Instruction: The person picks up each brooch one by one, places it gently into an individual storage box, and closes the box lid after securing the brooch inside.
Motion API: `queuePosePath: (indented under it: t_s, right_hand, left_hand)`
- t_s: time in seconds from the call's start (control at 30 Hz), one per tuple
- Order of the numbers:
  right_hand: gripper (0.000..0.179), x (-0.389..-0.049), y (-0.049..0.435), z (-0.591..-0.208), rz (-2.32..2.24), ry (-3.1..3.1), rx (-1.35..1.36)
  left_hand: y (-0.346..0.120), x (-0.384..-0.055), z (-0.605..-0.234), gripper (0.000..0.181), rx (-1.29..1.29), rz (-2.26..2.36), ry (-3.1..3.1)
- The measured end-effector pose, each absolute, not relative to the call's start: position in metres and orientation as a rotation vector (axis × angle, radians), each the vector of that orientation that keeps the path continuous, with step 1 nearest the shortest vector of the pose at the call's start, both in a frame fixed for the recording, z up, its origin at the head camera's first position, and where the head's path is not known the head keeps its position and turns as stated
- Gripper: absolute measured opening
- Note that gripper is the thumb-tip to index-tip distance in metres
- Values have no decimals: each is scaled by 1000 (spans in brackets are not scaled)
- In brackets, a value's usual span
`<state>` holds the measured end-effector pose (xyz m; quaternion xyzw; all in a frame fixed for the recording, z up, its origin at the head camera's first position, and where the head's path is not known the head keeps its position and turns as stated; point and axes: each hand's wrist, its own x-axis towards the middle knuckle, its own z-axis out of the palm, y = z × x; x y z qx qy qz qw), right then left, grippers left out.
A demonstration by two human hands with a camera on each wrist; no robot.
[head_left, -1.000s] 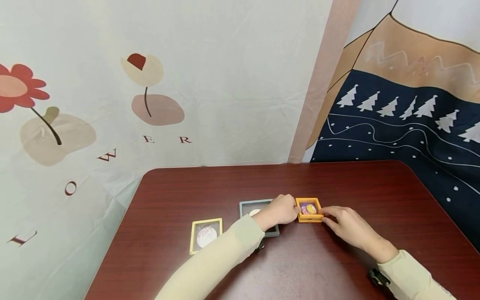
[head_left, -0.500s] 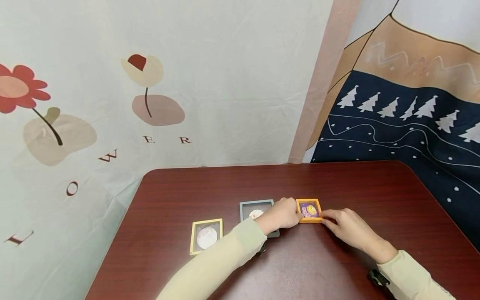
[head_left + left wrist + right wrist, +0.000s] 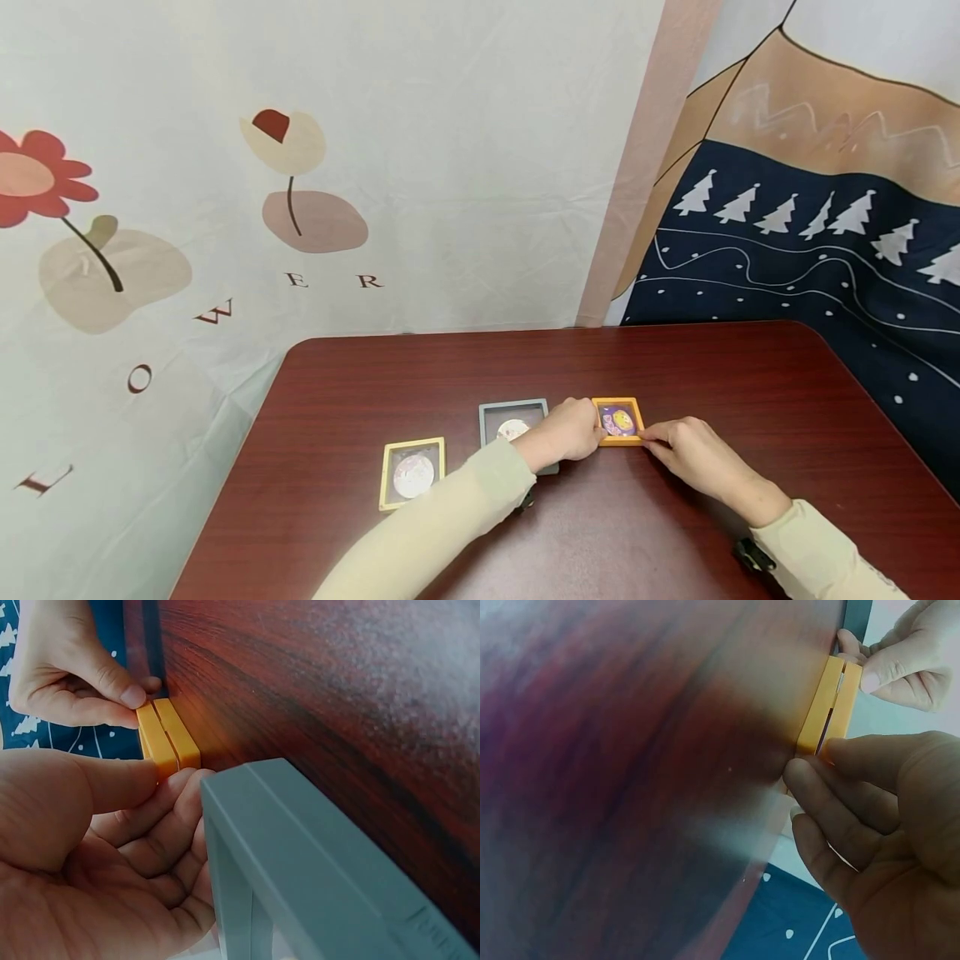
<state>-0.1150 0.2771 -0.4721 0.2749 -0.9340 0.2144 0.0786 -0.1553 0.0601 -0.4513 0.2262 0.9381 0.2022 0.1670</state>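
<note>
A small orange display frame (image 3: 600, 414) lies on the table toward the right, a purple and yellow piece (image 3: 618, 420) showing in its window. Two layers make up the frame, and a thin gap runs between them in the right wrist view, where the orange edge (image 3: 841, 701) faces the camera. My left hand (image 3: 567, 429) pinches the frame's left side between thumb and curled fingers. On the opposite side, my right hand (image 3: 693, 454) pinches the near right corner with thumb and fingertips. Under the left wrist lies a grey display frame (image 3: 513, 405), partly hidden, with a whitish round piece (image 3: 513, 428) inside.
A yellow display frame (image 3: 386, 479) holding a pale round disc (image 3: 413, 476) lies farther left, partly behind the left sleeve. The dark red table (image 3: 450, 367) ends at a cloth backdrop (image 3: 465, 208). The grey frame's side (image 3: 300, 847) stands close beside the left hand.
The upper layer of the orange frame has come down, so its window lies flatter and its front edge looks thinner. Both hands have sunk slightly with it, keeping their places on its sides.
</note>
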Motion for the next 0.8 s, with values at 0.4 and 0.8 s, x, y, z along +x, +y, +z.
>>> queuePosePath:
  t_s: [0.4,0.8]
  right_hand:
    - [15,-115,277,-471,614,-2770,877]
    - [13,-114,275,-472,568,-2794,889]
  left_hand:
    - [61,-155,-452,57,680,558,2692]
    - [63,-152,-450,50,628,534,2722]
